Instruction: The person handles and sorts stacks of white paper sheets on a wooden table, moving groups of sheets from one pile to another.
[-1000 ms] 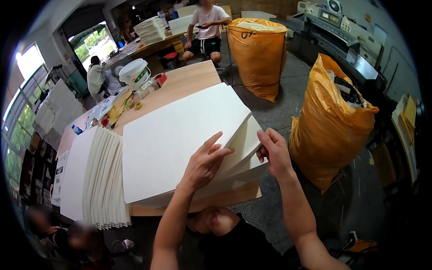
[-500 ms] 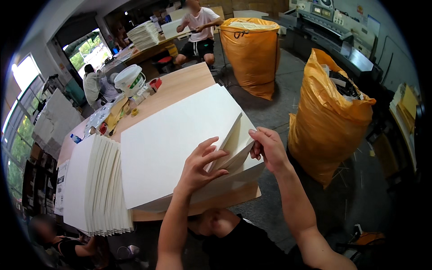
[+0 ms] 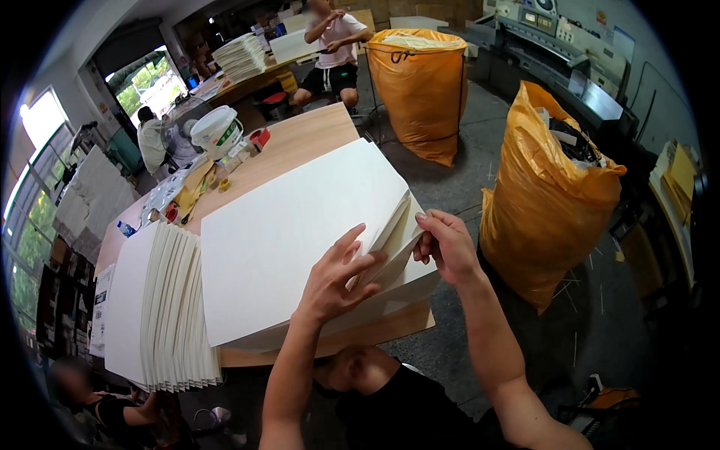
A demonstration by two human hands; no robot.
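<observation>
A stack of large white sheets (image 3: 292, 232) lies on the wooden table in front of me, its near right corner fanned up into several loose layers. At that corner my right hand (image 3: 446, 244) pinches the tip of the lower lifted sheets (image 3: 399, 238) between thumb and fingers. My left hand (image 3: 339, 276) rests against the near edge of the raised upper layers, its fingers spread and the index finger lifted. To the left, a second pile of white sheets (image 3: 169, 307) stands fanned in overlapping steps.
Behind the stack, the table (image 3: 311, 142) holds a white bucket (image 3: 216, 133), a red tape roll (image 3: 259, 138) and clutter. Two orange sacks (image 3: 416, 97) stand on the floor at right. Other people sit beyond the table and at lower left; another head and dark shirt show right below my hands.
More layers have come apart at the lifted corner. My left fingers have shifted slightly along the edge, while my right hand keeps its pinch. The seated person at the back has raised an arm.
</observation>
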